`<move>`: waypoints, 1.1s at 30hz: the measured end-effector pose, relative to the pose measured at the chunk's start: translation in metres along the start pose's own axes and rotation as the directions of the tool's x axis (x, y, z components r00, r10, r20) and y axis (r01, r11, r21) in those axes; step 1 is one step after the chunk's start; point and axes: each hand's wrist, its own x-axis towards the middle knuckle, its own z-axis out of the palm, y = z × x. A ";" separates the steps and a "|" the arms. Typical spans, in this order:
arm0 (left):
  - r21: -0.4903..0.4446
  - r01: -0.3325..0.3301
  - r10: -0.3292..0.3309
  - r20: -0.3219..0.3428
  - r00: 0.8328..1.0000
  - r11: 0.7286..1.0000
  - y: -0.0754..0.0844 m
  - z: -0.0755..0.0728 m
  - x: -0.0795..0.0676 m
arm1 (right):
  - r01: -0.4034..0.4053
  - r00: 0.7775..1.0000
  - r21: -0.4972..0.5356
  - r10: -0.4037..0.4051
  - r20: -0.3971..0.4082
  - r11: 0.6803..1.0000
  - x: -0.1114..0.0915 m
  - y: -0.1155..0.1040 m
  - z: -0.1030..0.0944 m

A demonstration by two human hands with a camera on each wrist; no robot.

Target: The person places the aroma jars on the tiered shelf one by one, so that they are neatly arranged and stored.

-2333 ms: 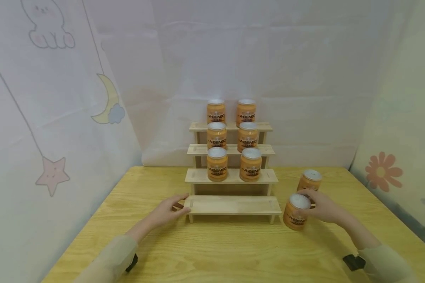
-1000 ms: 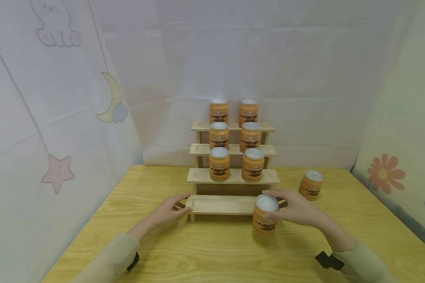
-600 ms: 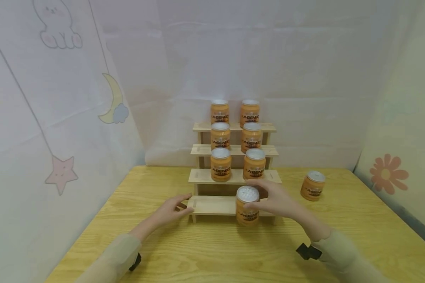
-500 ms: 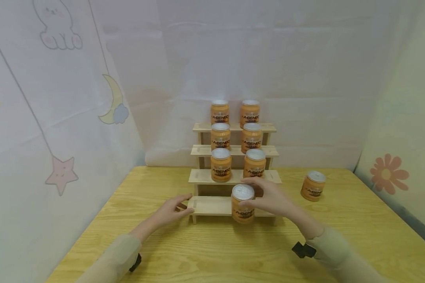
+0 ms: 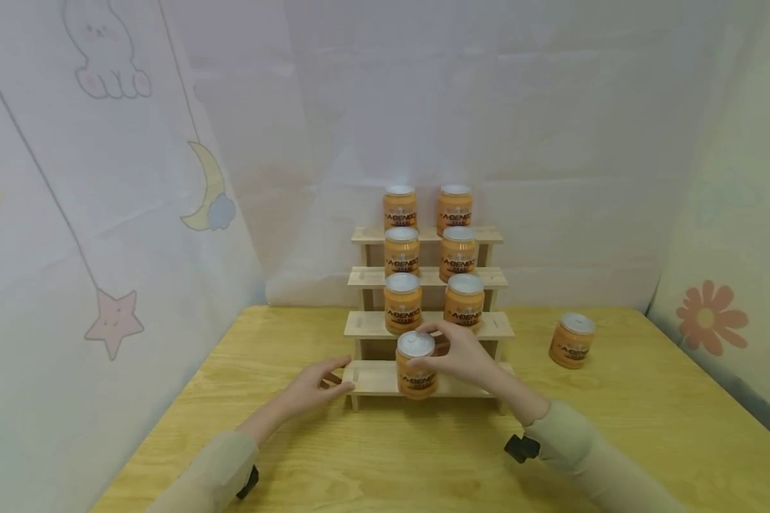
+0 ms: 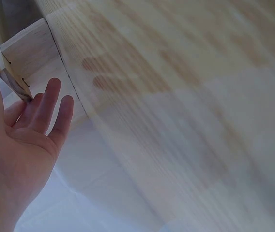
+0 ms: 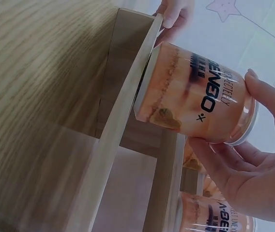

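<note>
My right hand grips an orange can with a silver lid, thumb and fingers near its top. The can is upright over the lowest step of a stepped wooden display stand. In the right wrist view the base of the held can is right at the step board; whether it bears on it I cannot tell. At the lowest step's left end, my left hand pinches the board between thumb and fingers. In the left wrist view the other fingers of that hand are loosely spread.
Pairs of matching cans, such as the front left one, stand on the three upper steps. Another can stands on the wooden table to the right of the stand. Printed cloth hangs behind and at both sides.
My right hand has carried the can from the table at the right, leftward to the lowest step. The left hand has stayed at the stand's end. The view has shifted slightly.
</note>
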 end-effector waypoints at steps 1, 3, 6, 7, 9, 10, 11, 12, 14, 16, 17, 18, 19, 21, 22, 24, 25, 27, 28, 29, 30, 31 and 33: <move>-0.001 0.002 -0.002 0.002 1.000 1.000 0.000 0.001 0.000 | -0.005 1.000 -0.003 0.005 0.004 1.000 0.000 0.000 0.001; -0.002 -0.007 0.007 0.005 1.000 1.000 0.000 0.002 -0.001 | -0.002 1.000 0.010 0.002 0.015 1.000 0.000 0.000 0.003; -0.003 -0.009 0.009 0.002 1.000 1.000 0.001 0.003 -0.002 | 0.004 1.000 0.030 -0.004 0.019 1.000 0.001 -0.001 0.006; -0.002 -0.008 0.008 0.000 1.000 1.000 0.001 0.003 -0.003 | 0.009 1.000 0.033 -0.009 0.017 0.999 0.001 -0.001 0.008; -0.001 -0.002 0.002 -0.005 1.000 1.000 0.001 0.003 -0.003 | 0.009 1.000 0.037 -0.009 0.005 0.999 0.003 -0.001 0.011; 0.001 0.002 -0.002 -0.008 1.000 1.000 0.000 0.003 -0.003 | 0.009 1.000 0.037 -0.009 0.001 0.999 0.003 -0.001 0.012; 0.004 0.006 -0.006 -0.010 1.000 1.000 0.000 0.003 -0.004 | 0.011 1.000 0.030 -0.011 -0.006 0.999 0.004 0.000 0.014; 0.005 0.008 -0.008 -0.011 1.000 1.000 0.000 0.003 -0.004 | 0.012 1.000 0.024 -0.012 -0.012 1.000 0.005 0.000 0.016; 0.005 0.011 -0.011 -0.011 1.000 1.000 -0.001 0.003 -0.004 | 0.018 0.999 0.016 -0.018 -0.027 1.000 0.007 0.001 0.019; 0.007 0.009 -0.009 -0.010 1.000 1.000 -0.002 0.003 -0.004 | 0.037 0.998 -0.005 -0.038 -0.042 0.999 0.009 0.003 0.022; 0.008 0.009 -0.009 -0.010 1.000 1.000 -0.002 0.002 -0.004 | 0.042 0.998 -0.013 -0.042 -0.047 0.999 0.010 0.003 0.023; 0.005 0.009 -0.009 -0.010 1.000 1.000 -0.002 0.002 -0.004 | 0.046 0.998 -0.018 -0.047 -0.051 0.999 0.011 0.002 0.024; 0.004 0.007 -0.007 -0.010 1.000 1.000 -0.002 0.002 -0.004 | 0.052 0.997 -0.026 -0.054 -0.053 0.998 0.012 0.002 0.025; 0.000 0.007 -0.007 -0.013 1.000 1.000 -0.002 0.003 -0.003 | 0.061 0.997 -0.049 -0.064 -0.052 0.997 0.013 0.000 0.025; -0.003 0.010 -0.010 -0.014 1.000 1.000 -0.001 0.003 -0.003 | 0.065 0.996 -0.053 -0.068 -0.051 0.996 0.014 -0.001 0.025; -0.009 0.012 -0.012 -0.017 1.000 1.000 0.000 0.003 -0.002 | 0.073 0.996 -0.066 -0.076 -0.051 0.995 0.014 -0.003 0.025; -0.011 0.012 -0.012 -0.017 1.000 1.000 0.000 0.003 -0.002 | 0.078 0.995 -0.073 -0.081 -0.051 0.994 0.015 -0.003 0.025; -0.009 0.015 -0.015 -0.019 1.000 1.000 0.000 0.003 -0.002 | 0.089 0.994 -0.078 -0.093 -0.054 0.993 0.015 -0.003 0.025; -0.006 0.014 -0.014 -0.019 1.000 1.000 0.000 0.003 -0.001 | 0.095 0.993 -0.082 -0.100 -0.056 0.992 0.016 -0.003 0.025; -0.006 0.012 -0.012 -0.020 1.000 1.000 0.001 0.003 -0.001 | 0.100 0.993 -0.086 -0.105 -0.058 0.991 0.016 -0.002 0.025; -0.004 0.011 -0.011 -0.020 1.000 1.000 0.001 0.003 -0.001 | 0.108 0.992 -0.087 -0.113 -0.058 0.990 0.017 -0.001 0.025; -0.002 0.009 -0.009 -0.020 1.000 1.000 0.001 0.003 -0.001 | 0.112 0.991 -0.093 -0.117 -0.059 0.989 0.017 0.000 0.025; 0.004 0.004 -0.004 -0.020 1.000 1.000 0.001 0.004 0.000 | 0.122 0.990 -0.101 -0.128 -0.062 0.987 0.018 0.001 0.026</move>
